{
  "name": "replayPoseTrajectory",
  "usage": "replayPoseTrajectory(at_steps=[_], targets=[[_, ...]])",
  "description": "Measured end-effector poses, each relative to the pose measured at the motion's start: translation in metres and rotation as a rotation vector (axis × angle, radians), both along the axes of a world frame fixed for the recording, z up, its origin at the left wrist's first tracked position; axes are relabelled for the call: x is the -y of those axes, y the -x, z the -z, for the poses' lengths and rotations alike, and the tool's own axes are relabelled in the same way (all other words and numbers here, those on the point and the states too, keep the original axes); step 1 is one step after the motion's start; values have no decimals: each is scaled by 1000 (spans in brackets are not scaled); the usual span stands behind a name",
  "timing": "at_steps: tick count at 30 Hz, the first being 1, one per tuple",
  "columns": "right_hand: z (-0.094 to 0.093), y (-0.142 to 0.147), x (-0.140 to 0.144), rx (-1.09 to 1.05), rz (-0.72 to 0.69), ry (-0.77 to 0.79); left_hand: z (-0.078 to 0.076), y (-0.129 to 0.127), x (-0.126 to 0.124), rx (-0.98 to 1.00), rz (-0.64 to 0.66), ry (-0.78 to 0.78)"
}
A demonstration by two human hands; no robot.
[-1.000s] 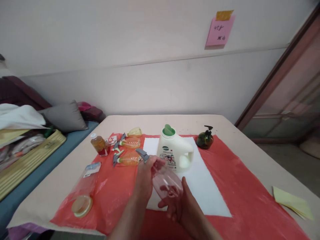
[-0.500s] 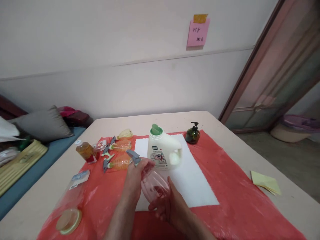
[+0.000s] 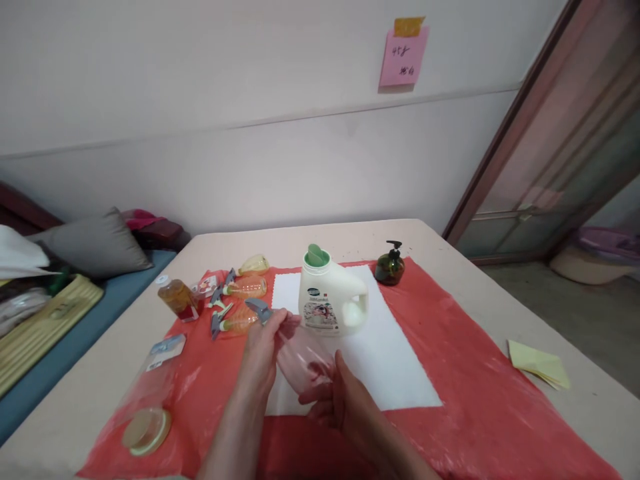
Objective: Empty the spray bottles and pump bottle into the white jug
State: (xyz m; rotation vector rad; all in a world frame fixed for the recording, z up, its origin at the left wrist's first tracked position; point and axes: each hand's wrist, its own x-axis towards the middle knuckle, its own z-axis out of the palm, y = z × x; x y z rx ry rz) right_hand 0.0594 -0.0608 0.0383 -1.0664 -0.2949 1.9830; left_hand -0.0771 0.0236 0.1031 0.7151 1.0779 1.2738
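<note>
A clear pinkish spray bottle (image 3: 303,361) with a grey trigger head (image 3: 259,309) lies tilted between my hands, its head up to the left. My left hand (image 3: 264,348) is closed round its neck, just below the trigger. At the base, my right hand (image 3: 341,395) cups the bottom with thumb and fingers, some of them showing through the clear plastic. Right behind the bottle stands a white detergent jug (image 3: 326,300) with its handle to the right. A green cup-like cap (image 3: 316,254) sits tilted in the jug's mouth.
White paper (image 3: 400,373) lies on red plastic sheeting (image 3: 470,387). Several spray bottles (image 3: 246,287) lie at left, beside an amber bottle (image 3: 178,299) and a clear lidded container (image 3: 159,370). At right are a dark green pump bottle (image 3: 389,268) and yellow notes (image 3: 538,363).
The spray bottle and both my hands have shifted slightly left in view, and the bottle lies a little flatter. The whole scene has drifted slightly right as the camera turned.
</note>
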Motion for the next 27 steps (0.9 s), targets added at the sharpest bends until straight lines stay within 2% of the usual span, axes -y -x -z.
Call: replayPoseTrajectory(at_steps=[3, 6, 9, 11, 15, 18, 22, 25, 27], targets=[[4, -5, -5, 85, 116, 55, 2, 12, -9, -113, -156, -41], [4, -12, -7, 119, 196, 75, 6, 24, -18, -213, -253, -60], [5, -14, -6, 163, 194, -34, 9, 24, -20, -246, -276, -66], [9, -11, -5, 176, 197, -134, 9, 18, -15, -199, -227, -58], [15, -3, -6, 91, 240, -305, 5, 0, -1, -40, 0, -30], [12, -3, -5, 53, 215, -347, 3, -5, 4, 13, 104, -14], [3, -4, -1, -74, 178, -226, 1, -4, 5, 79, 155, -15], [1, -2, 2, -156, 70, -87, -1, -2, 5, 128, 208, 4], [1, -2, 1, -109, -9, -13, -1, 0, 3, 120, 222, 17]])
